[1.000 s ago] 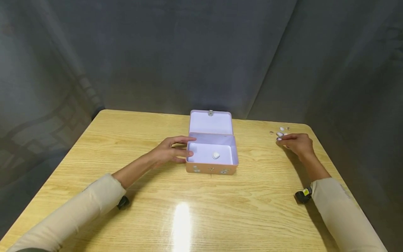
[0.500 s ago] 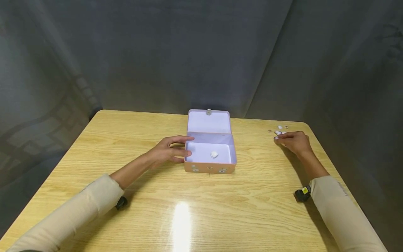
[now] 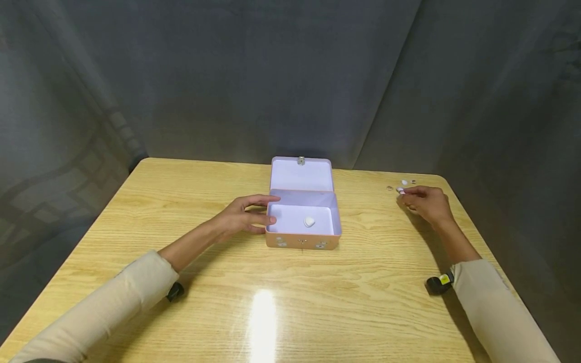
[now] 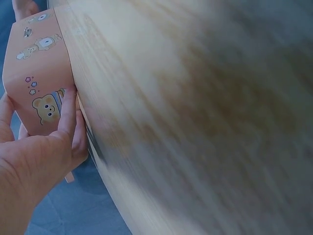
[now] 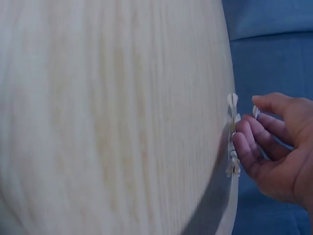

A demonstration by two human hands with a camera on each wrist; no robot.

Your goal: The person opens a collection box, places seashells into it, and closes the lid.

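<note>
An orange tin box (image 3: 301, 241) with bear pictures (image 4: 41, 83) stands open at the table's middle, its lid (image 3: 301, 175) raised at the back. One white shell (image 3: 309, 221) lies on its pale floor. My left hand (image 3: 271, 209) grips the box's left wall, the thumb at the rim and the fingers (image 4: 68, 115) against the side. At the far right corner my right hand (image 3: 403, 194) pinches a small white shell (image 5: 256, 111) between thumb and fingertips, just beside a few loose shells (image 3: 404, 182) (image 5: 233, 100) lying on the table.
The wooden table (image 3: 290, 302) has rounded corners, and its right edge (image 5: 230, 73) runs close to the loose shells. Grey cloth (image 3: 290, 75) hangs behind and around the table. Wrist cameras (image 3: 438, 283) sit on both sleeves.
My right hand has shifted slightly towards the far corner and closed its fingertips on a shell that lay on the table. The left hand and the box stay as they were.
</note>
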